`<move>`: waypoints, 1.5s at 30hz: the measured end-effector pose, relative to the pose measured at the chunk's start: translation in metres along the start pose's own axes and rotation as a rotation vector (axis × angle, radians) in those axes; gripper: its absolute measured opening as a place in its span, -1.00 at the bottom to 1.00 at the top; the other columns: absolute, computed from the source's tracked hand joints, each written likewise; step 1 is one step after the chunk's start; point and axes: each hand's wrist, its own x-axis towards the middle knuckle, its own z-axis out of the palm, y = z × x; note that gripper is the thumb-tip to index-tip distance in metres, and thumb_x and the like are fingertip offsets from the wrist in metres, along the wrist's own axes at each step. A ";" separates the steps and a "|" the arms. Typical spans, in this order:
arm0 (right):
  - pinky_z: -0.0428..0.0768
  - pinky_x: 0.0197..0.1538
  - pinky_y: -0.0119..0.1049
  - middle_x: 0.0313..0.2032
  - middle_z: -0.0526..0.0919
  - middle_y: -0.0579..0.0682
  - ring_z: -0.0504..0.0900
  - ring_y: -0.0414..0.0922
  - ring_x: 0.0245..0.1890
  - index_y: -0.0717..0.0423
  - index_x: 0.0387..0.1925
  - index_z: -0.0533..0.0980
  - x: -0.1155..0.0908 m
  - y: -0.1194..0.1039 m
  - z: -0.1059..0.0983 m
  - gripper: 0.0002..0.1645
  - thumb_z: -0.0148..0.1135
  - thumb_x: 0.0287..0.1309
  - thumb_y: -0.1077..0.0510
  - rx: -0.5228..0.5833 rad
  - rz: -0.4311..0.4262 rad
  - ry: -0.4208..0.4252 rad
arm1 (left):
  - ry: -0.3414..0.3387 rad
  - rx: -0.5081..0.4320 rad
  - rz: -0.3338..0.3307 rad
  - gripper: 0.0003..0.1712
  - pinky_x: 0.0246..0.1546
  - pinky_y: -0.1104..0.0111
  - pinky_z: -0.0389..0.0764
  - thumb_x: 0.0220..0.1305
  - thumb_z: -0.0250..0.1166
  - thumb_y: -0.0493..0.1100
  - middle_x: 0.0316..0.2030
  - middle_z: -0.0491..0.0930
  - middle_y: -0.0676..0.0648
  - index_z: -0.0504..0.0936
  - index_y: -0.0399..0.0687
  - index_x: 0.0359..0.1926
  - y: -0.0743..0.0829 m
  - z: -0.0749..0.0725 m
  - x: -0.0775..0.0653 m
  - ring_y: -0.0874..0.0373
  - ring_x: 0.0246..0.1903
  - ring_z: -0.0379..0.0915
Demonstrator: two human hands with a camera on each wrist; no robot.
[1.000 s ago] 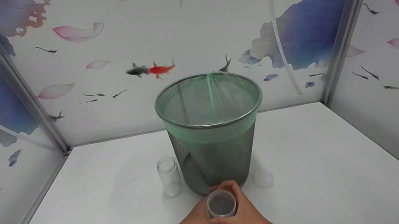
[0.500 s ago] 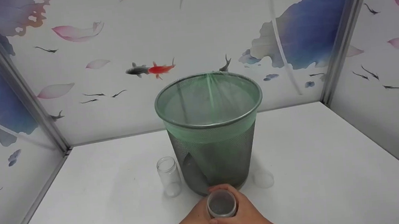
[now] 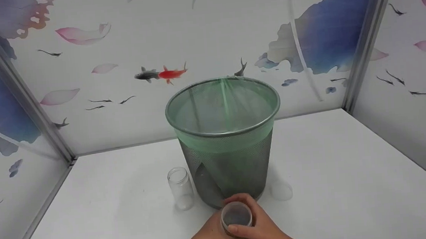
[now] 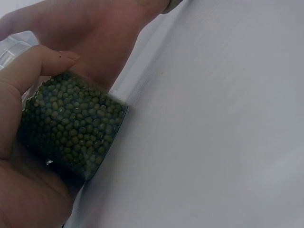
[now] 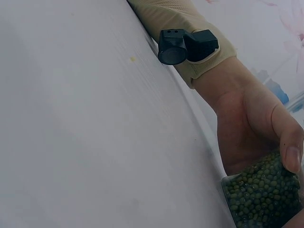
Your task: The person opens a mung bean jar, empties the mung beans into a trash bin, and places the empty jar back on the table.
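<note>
A clear jar [image 3: 237, 212] of small green beans, which look like mung beans [image 4: 76, 121], stands between my two hands at the table's near middle. Its round translucent top faces up, and its base is close to the tabletop. My left hand [image 3: 211, 233] wraps the jar from the left, with the thumb along its side in the left wrist view. From the right, my right hand [image 3: 265, 226] curls its fingers round the far side near the top. The right thumb lies across the near edge of the top. The hands hide most of the jar's body in the head view.
A mesh wastebasket [image 3: 188, 148] with a green liner stands just beyond the hands. An uncapped clear jar [image 3: 180, 188] stands to its left. A translucent round lid [image 3: 281, 191] lies to its right. Printed panels [image 3: 121, 119] enclose the white table [image 3: 338, 163] at the back and sides.
My right thumb has shifted up from the jar's near side onto the edge of its top. The right fingers moved slightly; the jar and left hand stay in place.
</note>
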 end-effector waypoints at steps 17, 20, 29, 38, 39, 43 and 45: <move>0.35 0.25 -0.19 0.24 0.45 0.14 0.43 0.02 0.23 0.13 0.10 0.28 0.001 0.003 0.002 -0.33 0.45 0.03 0.19 -0.040 -0.037 0.028 | -0.001 0.073 0.075 -0.27 0.12 0.35 0.45 0.03 0.52 -0.09 0.09 0.51 0.05 0.41 0.19 0.23 -0.004 -0.001 0.001 0.14 0.05 0.47; 0.35 0.25 -0.17 0.24 0.44 0.15 0.43 0.03 0.22 0.13 0.11 0.29 0.001 0.003 0.002 -0.33 0.46 0.02 0.19 -0.052 -0.039 0.026 | -0.002 0.077 0.079 -0.27 0.10 0.35 0.47 0.03 0.52 -0.10 0.09 0.51 0.05 0.41 0.18 0.22 -0.003 -0.001 0.000 0.15 0.03 0.48; 0.39 0.20 -0.25 0.22 0.48 0.04 0.46 -0.01 0.19 0.10 0.22 0.41 0.002 0.004 0.000 -0.29 0.46 0.01 0.20 -0.028 -0.029 -0.014 | 0.015 0.091 0.085 -0.25 0.13 0.37 0.45 -0.01 0.54 -0.16 0.07 0.53 0.06 0.43 0.12 0.23 -0.001 0.000 0.000 0.18 0.04 0.50; 0.37 0.22 -0.26 0.22 0.48 0.05 0.44 -0.01 0.21 -0.01 0.32 0.36 0.001 0.004 -0.001 -0.17 0.49 -0.01 0.19 -0.049 -0.037 -0.020 | -0.012 0.070 0.113 -0.22 0.14 0.35 0.45 0.00 0.53 -0.18 0.10 0.52 0.04 0.40 0.10 0.25 -0.003 0.000 0.001 0.17 0.06 0.48; 0.36 0.23 -0.26 0.23 0.47 0.06 0.44 -0.02 0.22 -0.03 0.34 0.34 0.001 0.004 -0.001 -0.16 0.47 0.02 0.19 -0.046 -0.033 -0.021 | -0.015 0.046 0.102 -0.23 0.14 0.34 0.45 0.01 0.52 -0.18 0.11 0.52 0.02 0.41 0.10 0.25 -0.003 0.000 0.001 0.15 0.06 0.48; 0.34 0.24 -0.27 0.26 0.42 0.12 0.42 -0.04 0.24 -0.03 0.37 0.28 0.000 0.003 -0.001 -0.23 0.36 0.15 0.14 -0.028 -0.024 -0.013 | -0.009 -0.034 0.036 -0.28 0.09 0.29 0.48 0.03 0.50 -0.15 0.11 0.52 -0.01 0.43 0.14 0.24 -0.002 0.001 0.000 0.09 0.05 0.48; 0.32 0.25 -0.24 0.26 0.41 0.14 0.40 -0.04 0.25 0.03 0.34 0.28 0.000 0.003 -0.001 -0.28 0.32 0.18 0.14 0.000 -0.020 -0.009 | -0.007 -0.053 0.015 -0.31 0.07 0.28 0.49 0.04 0.48 -0.14 0.10 0.52 -0.02 0.45 0.15 0.22 -0.002 0.001 0.000 0.08 0.03 0.48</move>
